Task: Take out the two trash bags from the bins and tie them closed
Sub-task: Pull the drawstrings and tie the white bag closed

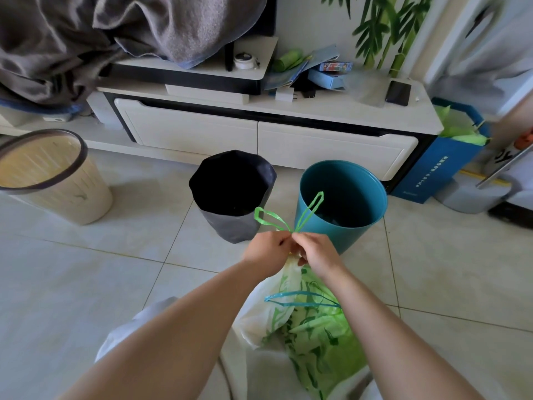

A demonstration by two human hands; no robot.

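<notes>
Pinched together at the gathered neck of a translucent white trash bag [288, 319] printed with green leaves: left hand [266, 252] and right hand [315, 252], fingers of both clenched on the green drawstring [291, 219] at the knot. Bag hanging below the hands and between the forearms, bulging with green contents, its long axis running from the cinched neck down toward the lower right. Two green drawstring loops fanned out above the knuckles, one angled up and left, the other up and right across the rim of the teal bin [343, 203]. A teal drawstring loop [302, 298] lying roughly level across the bag's upper body. Teal bin upright on the tiled floor [86, 284] just beyond the hands, no liner visible over its rim; beside it to the left a bin [233, 194] lined with a black bag; further left, well apart, a cream bin with dark rim [52, 174]. Behind them, a white TV cabinet [259, 134].
</notes>
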